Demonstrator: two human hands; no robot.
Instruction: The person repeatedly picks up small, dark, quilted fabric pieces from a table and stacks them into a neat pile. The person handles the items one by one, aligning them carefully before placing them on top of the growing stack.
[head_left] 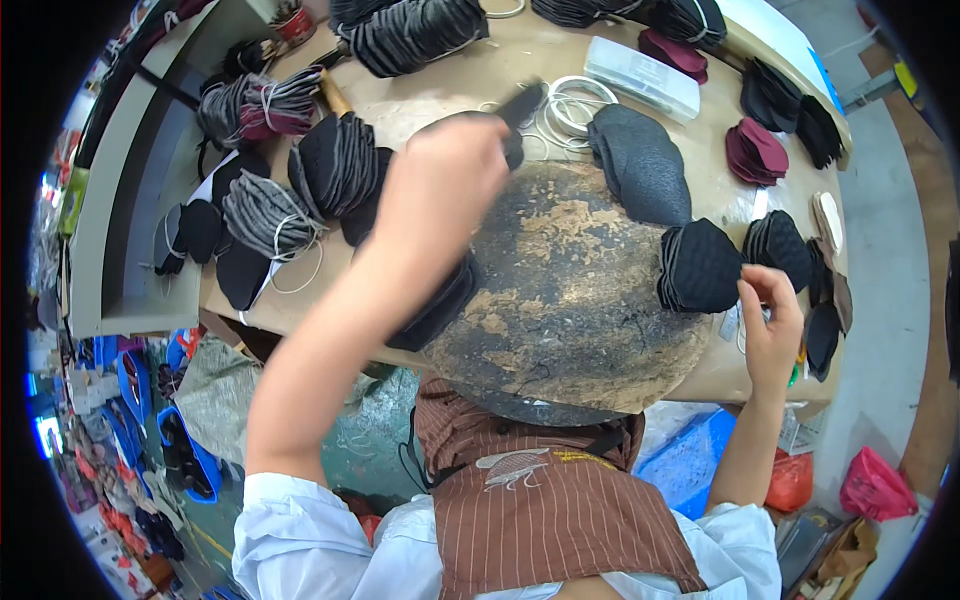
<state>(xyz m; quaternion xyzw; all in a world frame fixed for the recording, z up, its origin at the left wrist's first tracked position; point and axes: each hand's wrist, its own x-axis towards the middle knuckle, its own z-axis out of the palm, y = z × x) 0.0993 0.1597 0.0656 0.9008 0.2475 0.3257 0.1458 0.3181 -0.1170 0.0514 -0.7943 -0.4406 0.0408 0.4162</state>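
Observation:
My left hand (pixel 445 180), smeared by motion, is closed on a dark flat object (pixel 527 104) above the far left edge of the round worn wooden board (pixel 570 350); the object's kind is not clear. At the board's right edge stands a stack of black rounded fabric pieces (pixel 706 266). The curled thumb and finger of my right hand (pixel 774 325) pinch the right edge of that stack. Partly under my left forearm lies another black stack (pixel 440 305). A dark grey overlapping pile of pieces (pixel 640 165) rests on the board's far right rim.
White cord coils (pixel 578 100) lie beyond the board, beside a clear plastic box (pixel 643 78). Tied grey bundles (pixel 268 214) and black stacks (pixel 340 165) crowd the left. Maroon pieces (pixel 756 152) and another black stack (pixel 778 248) sit at the right, near the table's edge.

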